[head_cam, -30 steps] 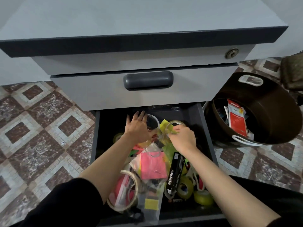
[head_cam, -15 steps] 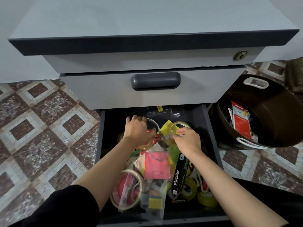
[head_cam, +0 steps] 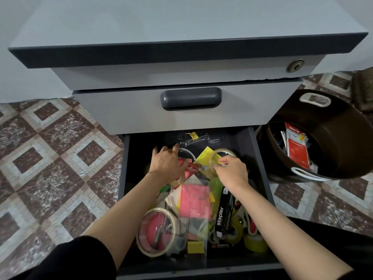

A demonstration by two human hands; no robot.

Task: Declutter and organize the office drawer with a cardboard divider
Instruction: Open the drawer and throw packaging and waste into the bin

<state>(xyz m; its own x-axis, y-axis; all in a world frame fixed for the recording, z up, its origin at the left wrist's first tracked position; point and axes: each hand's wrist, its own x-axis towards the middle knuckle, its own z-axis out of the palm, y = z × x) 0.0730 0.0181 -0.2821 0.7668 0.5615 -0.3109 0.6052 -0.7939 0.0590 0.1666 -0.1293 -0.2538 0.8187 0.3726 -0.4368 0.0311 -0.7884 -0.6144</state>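
The bottom drawer [head_cam: 126, 170] of a grey cabinet stands pulled out, full of mixed stationery. My left hand [head_cam: 167, 163] rests palm down on the pile near the back, fingers spread over a red item and a clear ring. My right hand [head_cam: 232, 170] pinches the rim of a clear tape roll [head_cam: 219, 156] beside a yellow sheet [head_cam: 204, 157]. Nearer me lie a bag of pink sticky notes [head_cam: 193, 201], a black stapler box [head_cam: 224, 213], a wide masking tape roll [head_cam: 156, 231] and yellow tape rolls [head_cam: 255, 242]. No cardboard divider is in view.
A dark round basket [head_cam: 343, 142] with white handles stands on the tiled floor right of the drawer, holding red and white packets. The shut drawer above has a dark handle [head_cam: 190, 98]. Patterned floor lies to the left.
The view has shifted slightly, moving the cabinet rightwards in frame. My right hand has taken a firmer pinch on the clear tape roll; my left hand stays on the pile.
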